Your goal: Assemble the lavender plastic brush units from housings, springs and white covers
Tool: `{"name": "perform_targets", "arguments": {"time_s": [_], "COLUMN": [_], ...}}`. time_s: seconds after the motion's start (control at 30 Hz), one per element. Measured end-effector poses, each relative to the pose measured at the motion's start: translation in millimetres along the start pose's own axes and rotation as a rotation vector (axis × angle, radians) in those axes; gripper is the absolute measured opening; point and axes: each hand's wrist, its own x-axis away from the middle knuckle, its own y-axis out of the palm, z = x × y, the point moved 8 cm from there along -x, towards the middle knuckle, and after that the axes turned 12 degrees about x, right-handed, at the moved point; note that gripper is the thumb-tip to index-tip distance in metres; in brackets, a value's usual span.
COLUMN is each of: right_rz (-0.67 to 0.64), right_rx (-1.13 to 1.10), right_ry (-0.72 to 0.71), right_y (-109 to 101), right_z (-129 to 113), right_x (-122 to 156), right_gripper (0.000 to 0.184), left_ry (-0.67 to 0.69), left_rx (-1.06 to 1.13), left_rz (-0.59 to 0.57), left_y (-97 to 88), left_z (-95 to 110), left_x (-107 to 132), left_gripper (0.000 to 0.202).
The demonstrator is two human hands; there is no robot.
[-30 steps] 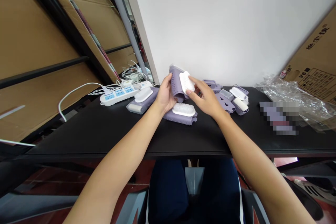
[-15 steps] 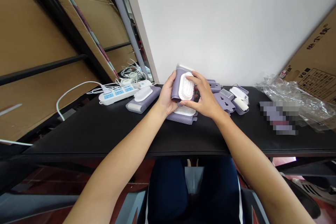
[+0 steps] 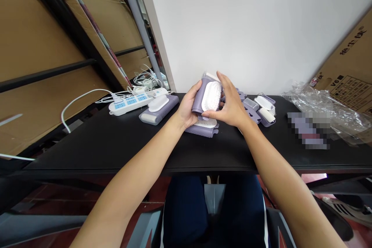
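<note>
My left hand (image 3: 188, 108) is wrapped round a purple plastic case (image 3: 198, 100), held tilted above the table. On its upper face sits a white bristle brush (image 3: 212, 96), bristles outward. My right hand (image 3: 232, 102) curves round the brush side, with the thumb at the lower edge and the other fingers along the right edge, the index finger raised. Below them a second purple case (image 3: 200, 131) with a white bristle brush (image 3: 207, 123) lies on the table, partly hidden by the held one.
Left on the black table (image 3: 139, 147) lie another purple case (image 3: 162, 111) and a white power strip (image 3: 130, 102) with cables. To the right are several purple and white parts (image 3: 263, 109), clear plastic wrap (image 3: 322, 104) and a blurred purple item (image 3: 308, 130). A cardboard box (image 3: 345, 62) leans at the far right.
The held case and brush have shifted slightly right and turned. My right hand's fingers have moved off the brush's bristle face to its right edge, and the index finger has lifted.
</note>
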Motion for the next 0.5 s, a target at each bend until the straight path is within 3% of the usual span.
{"name": "perform_targets", "arguments": {"time_s": [0.2, 0.33, 0.43, 0.5], "right_rz": [0.122, 0.109, 0.101, 0.153], "right_rx": [-0.060, -0.115, -0.196, -0.250], "right_ry": [-0.037, -0.046, -0.023, 0.076], "right_y": [-0.7, 3.0, 1.1, -7.6], "right_z": [5.6, 7.3, 18.5, 39.0], "right_x": [-3.3, -5.2, -8.2, -9.2], "right_gripper": [0.123, 0.120, 0.108, 0.091], "left_ry": [-0.015, -0.034, -0.055, -0.004], "left_rx": [-0.005, -0.019, -0.020, -0.003], "left_rz": [-0.090, -0.069, -0.023, 0.032], "left_y": [7.0, 7.2, 3.5, -5.5], "left_z": [-1.8, 0.1, 3.3, 12.3], "left_x": [-0.8, -0.8, -2.5, -6.6], "left_gripper": [0.047, 0.046, 0.050, 0.054]}}
